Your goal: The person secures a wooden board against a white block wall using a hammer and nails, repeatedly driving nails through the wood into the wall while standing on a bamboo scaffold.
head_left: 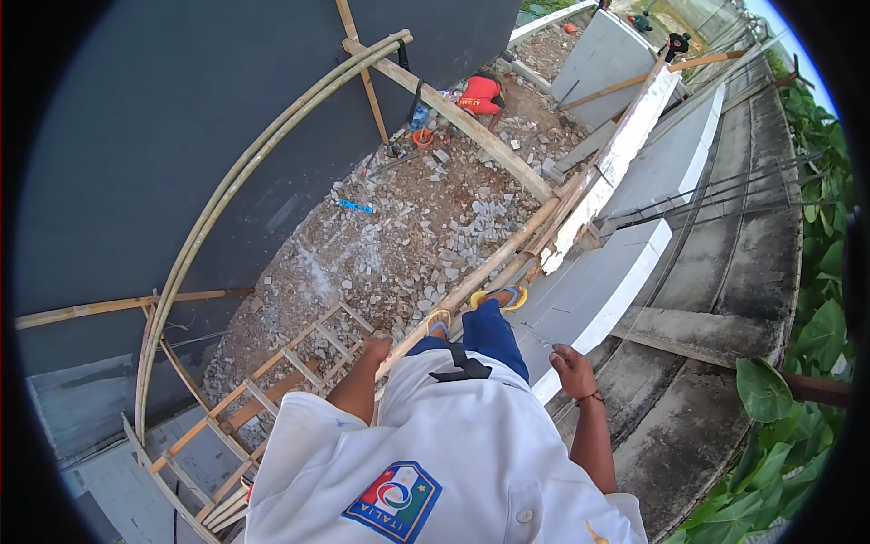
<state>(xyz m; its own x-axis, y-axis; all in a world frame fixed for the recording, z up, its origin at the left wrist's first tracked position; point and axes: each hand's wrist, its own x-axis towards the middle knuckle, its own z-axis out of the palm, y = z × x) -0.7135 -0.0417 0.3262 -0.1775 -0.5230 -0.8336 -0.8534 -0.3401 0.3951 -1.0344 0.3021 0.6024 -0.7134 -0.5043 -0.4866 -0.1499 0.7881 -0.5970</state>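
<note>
I stand high up on the top of a white wall (605, 299), in blue trousers and yellow sandals (507, 297). My left hand (376, 344) hangs with its fingers curled at the lower end of a long bamboo pole (480, 272) that runs along the wall's edge. Whether it grips the pole is unclear. My right hand (573, 367) has a band on the wrist. It hovers loosely curled over the wall top and holds nothing.
Far below lies ground strewn with rubble (408, 236). A wooden ladder (299, 363) and curved bamboo poles (227, 190) lean by a dark wall. A person in a red shirt (480, 95) crouches below. At the right are concrete ledges (725, 263) and green leaves (797, 399).
</note>
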